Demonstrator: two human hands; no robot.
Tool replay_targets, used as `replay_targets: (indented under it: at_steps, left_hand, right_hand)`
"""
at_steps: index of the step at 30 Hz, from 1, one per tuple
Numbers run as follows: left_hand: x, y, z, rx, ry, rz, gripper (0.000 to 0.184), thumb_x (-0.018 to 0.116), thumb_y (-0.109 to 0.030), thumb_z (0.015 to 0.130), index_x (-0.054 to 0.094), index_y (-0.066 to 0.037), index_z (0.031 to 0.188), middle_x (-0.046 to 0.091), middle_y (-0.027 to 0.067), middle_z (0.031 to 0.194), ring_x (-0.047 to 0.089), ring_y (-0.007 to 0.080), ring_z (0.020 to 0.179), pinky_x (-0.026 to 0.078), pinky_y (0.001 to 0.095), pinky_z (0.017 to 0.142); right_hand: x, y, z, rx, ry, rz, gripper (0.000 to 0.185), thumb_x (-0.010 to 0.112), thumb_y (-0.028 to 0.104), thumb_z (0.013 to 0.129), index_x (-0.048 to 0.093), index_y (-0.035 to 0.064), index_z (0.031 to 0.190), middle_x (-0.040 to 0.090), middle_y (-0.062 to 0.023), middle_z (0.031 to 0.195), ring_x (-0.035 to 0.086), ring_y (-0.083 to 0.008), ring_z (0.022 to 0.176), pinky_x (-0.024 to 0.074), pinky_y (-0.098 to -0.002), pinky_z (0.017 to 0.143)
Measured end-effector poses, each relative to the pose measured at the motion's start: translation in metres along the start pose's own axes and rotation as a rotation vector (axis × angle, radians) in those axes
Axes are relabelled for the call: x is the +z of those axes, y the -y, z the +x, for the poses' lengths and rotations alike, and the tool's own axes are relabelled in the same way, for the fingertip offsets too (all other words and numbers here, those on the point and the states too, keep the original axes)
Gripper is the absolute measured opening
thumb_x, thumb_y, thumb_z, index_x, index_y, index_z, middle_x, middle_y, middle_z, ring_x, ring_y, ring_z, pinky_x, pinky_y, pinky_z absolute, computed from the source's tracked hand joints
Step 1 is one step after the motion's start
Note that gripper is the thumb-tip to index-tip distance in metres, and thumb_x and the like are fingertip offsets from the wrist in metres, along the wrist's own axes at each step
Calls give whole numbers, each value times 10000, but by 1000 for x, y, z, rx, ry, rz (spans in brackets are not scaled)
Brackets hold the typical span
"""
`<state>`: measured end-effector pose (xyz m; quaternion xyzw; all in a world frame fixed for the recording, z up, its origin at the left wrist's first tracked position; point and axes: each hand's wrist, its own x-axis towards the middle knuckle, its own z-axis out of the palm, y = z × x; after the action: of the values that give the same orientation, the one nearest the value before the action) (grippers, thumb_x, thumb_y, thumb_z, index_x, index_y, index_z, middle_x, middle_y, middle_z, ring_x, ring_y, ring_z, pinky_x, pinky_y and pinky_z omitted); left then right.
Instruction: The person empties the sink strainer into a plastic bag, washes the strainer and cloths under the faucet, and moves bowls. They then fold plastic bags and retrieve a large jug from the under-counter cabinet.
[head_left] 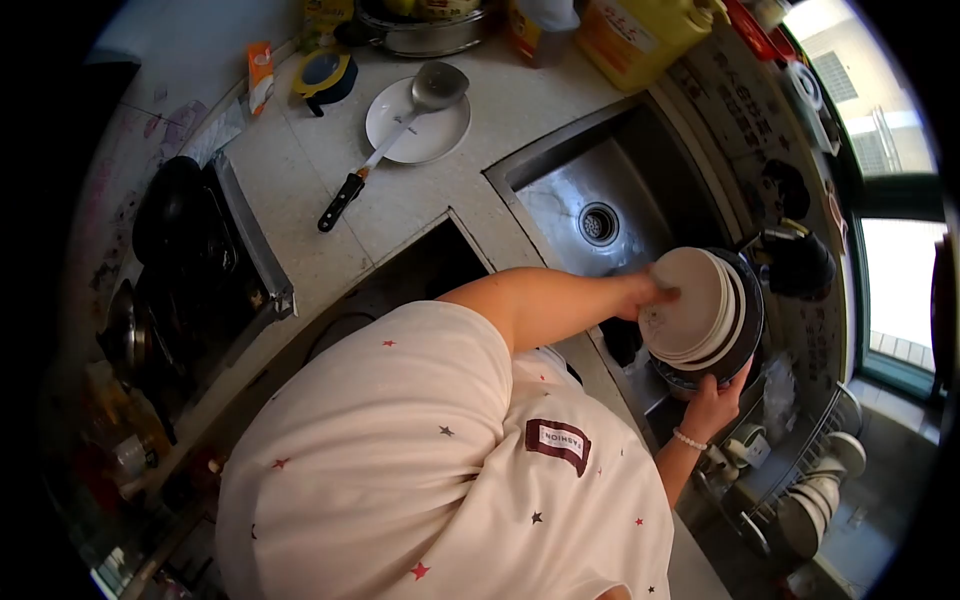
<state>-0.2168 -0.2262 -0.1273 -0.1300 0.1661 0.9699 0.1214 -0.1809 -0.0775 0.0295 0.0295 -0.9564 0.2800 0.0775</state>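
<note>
Stacked plates [688, 302], left grip [648, 293] at rim

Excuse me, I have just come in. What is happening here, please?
Beside a sink, a person's left hand holds a stack of pale plates by its edge. The right hand is at the lower side, by a dark round vessel behind the plates; its exact grip is unclear. A ladle rests on another plate.
</note>
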Motion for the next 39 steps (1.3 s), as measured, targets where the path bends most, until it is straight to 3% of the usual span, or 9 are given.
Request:
replay_targets:
  at_steps: [7, 10, 22, 25, 28, 32, 33, 37, 39]
  left_hand:
    - [-15, -60, 5, -16, 308, -291, 436, 615, -74, 775, 432, -103, 1170, 520, 106, 1125, 490, 267, 1059, 387, 474, 915]
    - [-17, -73, 14, -11, 382, -321, 482, 677, -151, 724, 463, -93, 1152, 535, 98, 1123, 514, 247, 1037, 395, 446, 920]
    - [-25, -106, 38, -156, 474, -362, 442, 644, -158, 756, 468, -55, 1148, 523, 127, 1136, 514, 253, 1045, 402, 446, 917]
    - [-26, -118, 30, -139, 525, -425, 445, 645, -133, 754, 465, -46, 1151, 522, 128, 1139, 512, 258, 1046, 404, 441, 917]
    - [-32, -136, 15, -69, 477, -386, 394, 635, -118, 758, 493, -53, 1119, 542, 127, 1107, 555, 241, 973, 454, 421, 851]
    - [-57, -176, 0, 0, 108, -181, 427, 643, -59, 744, 471, -66, 1134, 535, 128, 1090, 551, 264, 959, 454, 440, 838]
    - [-53, -192, -9, 43, -34, -71, 433, 639, -40, 743, 465, -65, 1138, 533, 132, 1083, 548, 269, 959, 456, 451, 827]
    - [-59, -240, -19, 171, -613, 189, 532, 584, 98, 704, 350, -41, 1161, 497, 198, 1034, 545, 335, 911, 490, 496, 716]
    - [-67, -264, -32, 259, -721, 322, 564, 578, 122, 672, 316, -22, 1150, 488, 214, 1013, 550, 342, 882, 497, 492, 700]
  right_hand:
    - [25, 86, 14, -349, -100, -238, 700, 478, 55, 651, 328, 227, 1313, 543, -101, 575, 509, -256, 459, 406, -360, 474]
    - [33, 111, 20, -454, -139, -344, 707, 475, 44, 645, 326, 220, 1314, 560, -119, 603, 520, -281, 470, 402, -383, 466]
    - [57, 171, 25, -615, -198, -404, 699, 474, 34, 628, 354, 172, 1303, 604, -144, 730, 525, -288, 478, 419, -367, 455]
    - [63, 178, 26, -628, -184, -449, 697, 476, 34, 630, 354, 162, 1304, 614, -140, 797, 533, -272, 482, 428, -349, 457]
    - [66, 180, 29, -360, -41, -457, 682, 469, 6, 622, 367, 104, 1289, 600, -147, 922, 573, -231, 555, 454, -311, 492]
    - [98, 145, 52, -275, 0, 142, 657, 469, -22, 647, 367, 90, 1286, 610, -78, 844, 563, -124, 575, 459, -280, 503]
    - [112, 135, 60, -87, 100, 508, 610, 479, -27, 669, 398, 80, 1265, 600, -19, 832, 540, -73, 614, 454, -248, 491]
    - [172, 119, 68, 301, 436, 814, 403, 496, -5, 671, 514, 66, 1067, 585, -16, 820, 561, -101, 656, 458, -218, 473]
    - [207, 126, 63, 401, 503, 911, 345, 502, 7, 679, 507, 72, 1018, 583, -28, 811, 571, -124, 649, 485, -245, 479]
